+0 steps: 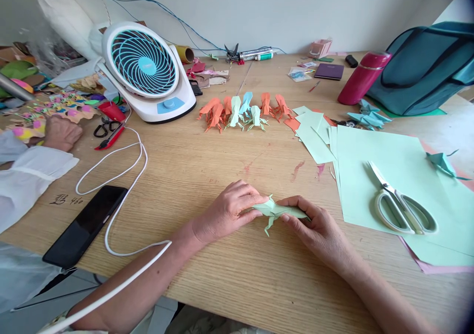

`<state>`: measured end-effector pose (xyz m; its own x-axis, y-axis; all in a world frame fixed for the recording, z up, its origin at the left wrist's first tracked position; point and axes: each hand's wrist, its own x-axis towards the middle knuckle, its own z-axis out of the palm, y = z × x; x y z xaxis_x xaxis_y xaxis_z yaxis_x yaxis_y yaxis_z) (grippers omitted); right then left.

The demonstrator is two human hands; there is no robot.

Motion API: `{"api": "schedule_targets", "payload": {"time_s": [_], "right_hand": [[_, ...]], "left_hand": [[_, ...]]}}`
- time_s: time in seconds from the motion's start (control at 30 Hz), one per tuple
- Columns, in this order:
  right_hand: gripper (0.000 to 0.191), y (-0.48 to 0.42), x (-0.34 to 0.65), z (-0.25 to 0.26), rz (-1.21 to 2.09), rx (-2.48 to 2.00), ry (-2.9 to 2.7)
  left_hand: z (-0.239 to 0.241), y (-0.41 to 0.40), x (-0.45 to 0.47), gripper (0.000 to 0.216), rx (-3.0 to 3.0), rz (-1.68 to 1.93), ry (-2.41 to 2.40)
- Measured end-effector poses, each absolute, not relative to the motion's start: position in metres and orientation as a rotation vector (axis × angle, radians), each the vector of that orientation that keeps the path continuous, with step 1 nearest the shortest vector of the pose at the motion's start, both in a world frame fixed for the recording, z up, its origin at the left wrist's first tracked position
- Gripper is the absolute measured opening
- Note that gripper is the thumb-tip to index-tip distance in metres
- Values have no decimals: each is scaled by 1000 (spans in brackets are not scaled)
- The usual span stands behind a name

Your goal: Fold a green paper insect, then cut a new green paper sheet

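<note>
From the head camera, both hands are low on the wooden table (pixel 207 176), close to its near edge. The left hand (pixel 225 210) and the right hand (pixel 318 230) meet at a small green paper animal (pixel 276 209). The left fingers pinch one end of it and the right fingers pinch the other end, so both hands hold it tight. The paper animal lies flat on the table between the two hands, with thin little legs sticking out. To the right, near the right hand, lies a stack of green paper sheets (pixel 370 151) with white scissors (pixel 402 205) on top. Farther back stands a row of folded paper animals (pixel 240 109), orange, blue and green. On the left are a black phone (pixel 85 225), a white cable (pixel 122 176) and a white fan (pixel 144 67). Another person's hand (pixel 61 132) rests at the far left edge, well apart from the paper animal.
</note>
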<state>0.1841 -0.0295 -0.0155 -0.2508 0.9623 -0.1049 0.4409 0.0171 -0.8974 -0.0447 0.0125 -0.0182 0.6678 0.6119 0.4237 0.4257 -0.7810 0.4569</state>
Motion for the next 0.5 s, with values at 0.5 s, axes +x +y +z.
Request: {"api": "schedule_targets", "payload": {"time_s": [0.5], "right_hand": [[25,-30,186,-19,1240,-1405,-1712]], "left_hand": [[-22,12,-42,22,2430,837,830]]}}
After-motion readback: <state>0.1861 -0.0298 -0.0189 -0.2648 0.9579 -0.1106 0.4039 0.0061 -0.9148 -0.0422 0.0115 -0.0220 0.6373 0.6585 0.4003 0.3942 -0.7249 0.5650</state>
